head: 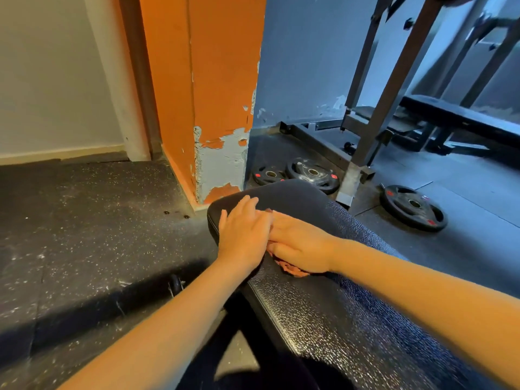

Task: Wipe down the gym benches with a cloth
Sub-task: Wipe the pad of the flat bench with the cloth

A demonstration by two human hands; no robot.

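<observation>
A black padded gym bench with a pebbled vinyl top [323,313] runs from the lower right of the view up toward the middle, ending in a rounded far end beside the foot of an orange pillar with peeling paint [213,94]. Both hands lie on the far end of the bench pad. The left hand [243,233] is laid flat, fingers straight and together, palm down on the pad close to its left edge; it grips nothing. The right hand [299,244] lies just beside it, its fingertips tucked under the edge of the left hand, and it presses down on a crumpled reddish-orange cloth [292,269]. Only small parts of the cloth show: a bunched fold under the heel of the right hand and a sliver past the knuckles, near the middle of the pad's width. Whether the right fingers curl around the cloth or just hold it flat cannot be told. Both bare forearms reach in from the bottom of the view.

On the dark speckled rubber floor [84,235] past the bench's far end lie two black weight plates with red marks [312,174], touching each other, and a third black weight plate [413,206] lies apart to the right. A grey metal rack frame [374,108] stands behind them, and a second black flat bench [461,119] sits under it at the far right.
</observation>
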